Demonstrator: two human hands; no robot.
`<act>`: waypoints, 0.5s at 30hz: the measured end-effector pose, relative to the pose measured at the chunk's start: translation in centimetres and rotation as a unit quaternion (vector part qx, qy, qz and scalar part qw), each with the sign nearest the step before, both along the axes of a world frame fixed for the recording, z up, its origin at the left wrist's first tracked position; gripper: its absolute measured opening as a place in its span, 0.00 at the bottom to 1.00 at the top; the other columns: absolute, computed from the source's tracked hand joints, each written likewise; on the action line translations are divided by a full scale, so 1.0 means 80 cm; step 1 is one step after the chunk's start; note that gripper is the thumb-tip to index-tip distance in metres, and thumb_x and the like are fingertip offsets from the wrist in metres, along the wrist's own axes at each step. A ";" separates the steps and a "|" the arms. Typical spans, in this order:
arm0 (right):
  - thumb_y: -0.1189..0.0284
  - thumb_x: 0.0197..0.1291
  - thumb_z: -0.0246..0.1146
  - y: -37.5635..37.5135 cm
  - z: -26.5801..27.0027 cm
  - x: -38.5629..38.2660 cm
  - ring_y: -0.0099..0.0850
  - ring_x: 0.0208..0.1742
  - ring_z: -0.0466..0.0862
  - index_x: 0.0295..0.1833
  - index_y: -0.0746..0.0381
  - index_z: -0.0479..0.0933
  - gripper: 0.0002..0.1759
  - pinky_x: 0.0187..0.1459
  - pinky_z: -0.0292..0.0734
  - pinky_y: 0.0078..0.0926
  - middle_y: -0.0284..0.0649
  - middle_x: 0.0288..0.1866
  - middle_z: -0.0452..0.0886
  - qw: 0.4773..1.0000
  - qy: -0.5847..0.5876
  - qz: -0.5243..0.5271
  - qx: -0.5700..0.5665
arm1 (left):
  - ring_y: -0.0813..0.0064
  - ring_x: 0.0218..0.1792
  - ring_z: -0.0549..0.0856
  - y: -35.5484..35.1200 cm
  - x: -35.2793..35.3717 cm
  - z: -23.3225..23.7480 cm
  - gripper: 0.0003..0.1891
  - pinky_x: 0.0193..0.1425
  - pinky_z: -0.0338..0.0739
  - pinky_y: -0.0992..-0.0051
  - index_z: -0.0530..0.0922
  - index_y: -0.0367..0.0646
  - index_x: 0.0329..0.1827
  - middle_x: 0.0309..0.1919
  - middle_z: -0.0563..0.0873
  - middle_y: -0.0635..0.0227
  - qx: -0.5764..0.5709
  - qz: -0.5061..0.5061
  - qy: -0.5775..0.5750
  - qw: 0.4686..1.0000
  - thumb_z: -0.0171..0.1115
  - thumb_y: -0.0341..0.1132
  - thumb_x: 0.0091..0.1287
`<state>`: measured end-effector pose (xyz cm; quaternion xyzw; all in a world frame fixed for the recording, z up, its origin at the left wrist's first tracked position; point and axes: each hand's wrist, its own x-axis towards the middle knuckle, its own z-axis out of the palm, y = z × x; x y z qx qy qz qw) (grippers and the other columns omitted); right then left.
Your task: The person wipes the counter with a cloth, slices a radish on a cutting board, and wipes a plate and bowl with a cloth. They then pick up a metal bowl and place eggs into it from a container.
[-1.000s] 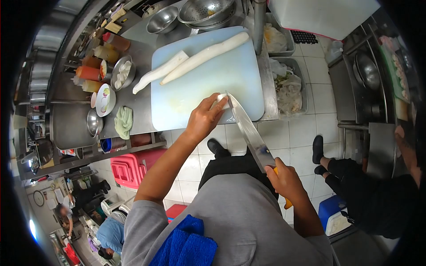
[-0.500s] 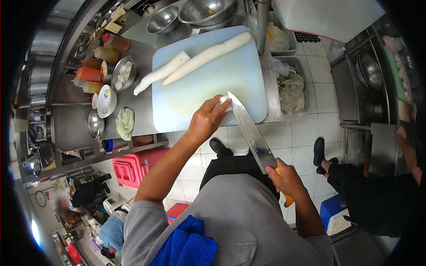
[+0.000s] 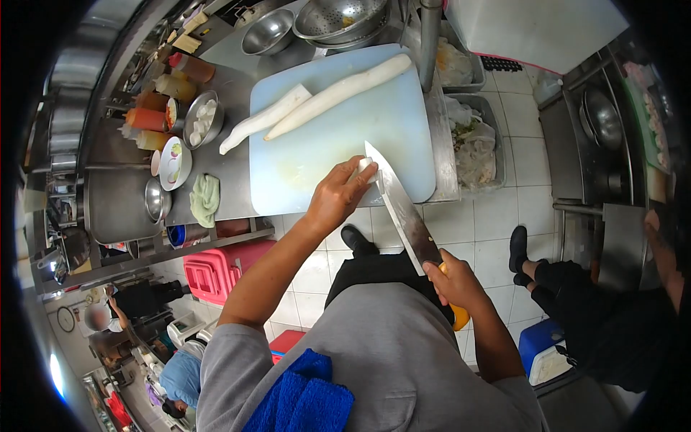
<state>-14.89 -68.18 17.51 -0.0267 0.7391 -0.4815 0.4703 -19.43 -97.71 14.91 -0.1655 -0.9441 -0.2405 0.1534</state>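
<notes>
My left hand (image 3: 335, 193) grips a short piece of peeled white radish (image 3: 368, 165) between thumb and fingers, over the near edge of the pale blue cutting board (image 3: 403, 147). In my right hand (image 3: 455, 279) is a large kitchen knife (image 3: 404, 218), held by its yellow handle. Its blade runs alongside the radish piece, close to my left fingertips, and the tip points away from me over the board. Two long peeled white radishes, a longer one (image 3: 345, 93) and a shorter one (image 3: 265, 119), lie side by side toward the back of the board.
Left of the board are a folded green cloth (image 3: 204, 200), a steel bowl of white pieces (image 3: 204, 121), a white bowl (image 3: 175, 164) and sauce bottles (image 3: 144, 119). A colander (image 3: 338, 21) stands behind. Waste bins (image 3: 502, 144) sit right of the table. Another person's legs (image 3: 561, 288) are at right.
The knife has slid forward and its blade has turned a little, its tip now farther over the board. My right hand has shifted slightly up and left. The left hand keeps its grip.
</notes>
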 end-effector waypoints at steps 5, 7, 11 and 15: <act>0.62 0.70 0.57 0.019 0.002 -0.013 0.22 0.13 0.72 0.46 0.65 0.72 0.16 0.18 0.69 0.23 0.34 0.18 0.73 0.993 -0.102 -0.036 -0.042 | 0.56 0.47 0.85 0.001 0.003 0.001 0.28 0.46 0.84 0.66 0.79 0.49 0.61 0.56 0.80 0.53 0.008 0.011 -0.010 1.000 0.69 0.24 0.54; 0.62 0.69 0.57 0.028 0.006 -0.008 0.22 0.12 0.71 0.47 0.64 0.73 0.15 0.17 0.68 0.23 0.33 0.18 0.71 0.992 -0.104 -0.051 -0.049 | 0.57 0.48 0.84 0.000 0.006 0.011 0.29 0.47 0.84 0.66 0.78 0.50 0.62 0.58 0.78 0.53 0.008 0.019 -0.035 0.999 0.69 0.23 0.54; 0.62 0.69 0.58 0.038 0.009 0.001 0.22 0.12 0.72 0.43 0.64 0.71 0.14 0.17 0.69 0.23 0.34 0.18 0.73 0.993 -0.093 -0.067 -0.038 | 0.58 0.52 0.81 -0.004 0.005 0.033 0.34 0.50 0.82 0.65 0.74 0.52 0.67 0.61 0.74 0.55 0.011 0.029 -0.106 0.994 0.68 0.23 0.54; 0.62 0.68 0.58 0.027 0.013 0.008 0.23 0.12 0.74 0.38 0.65 0.69 0.16 0.18 0.70 0.24 0.35 0.18 0.74 0.998 -0.020 -0.059 -0.003 | 0.57 0.51 0.82 0.002 -0.001 0.014 0.27 0.52 0.81 0.67 0.75 0.42 0.60 0.59 0.78 0.56 0.074 0.044 -0.070 0.994 0.70 0.22 0.55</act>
